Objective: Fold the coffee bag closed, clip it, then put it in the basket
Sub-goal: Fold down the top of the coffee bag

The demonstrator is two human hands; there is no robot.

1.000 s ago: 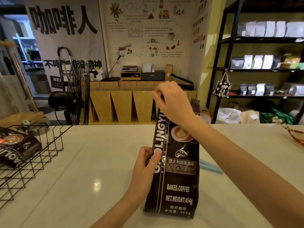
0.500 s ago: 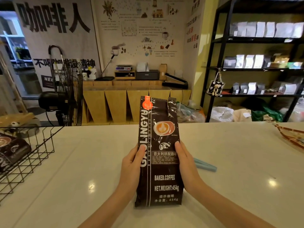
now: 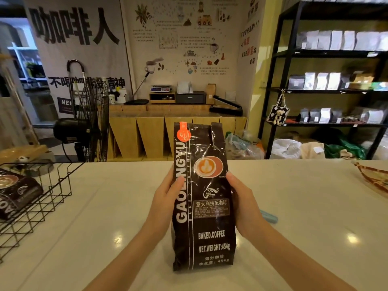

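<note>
A tall black coffee bag [image 3: 206,219] with white lettering and a latte picture stands upright on the white counter, its top straight and unfolded. My left hand [image 3: 165,198] grips its left side at mid-height. My right hand [image 3: 244,203] grips its right side at the same height. A light blue clip [image 3: 270,217] lies on the counter just behind my right hand, mostly hidden by it. The black wire basket [image 3: 52,192] stands at the left edge of the counter.
Another black coffee bag [image 3: 14,192] lies inside the basket. A patterned tray [image 3: 371,177] sits at the counter's far right. Beyond the counter are a standing fan [image 3: 92,122], wooden cabinets and a black shelf [image 3: 336,91] of bags.
My right hand came down from the bag's top to its right side. The bag has straightened upright between both hands, and its top now stands free.
</note>
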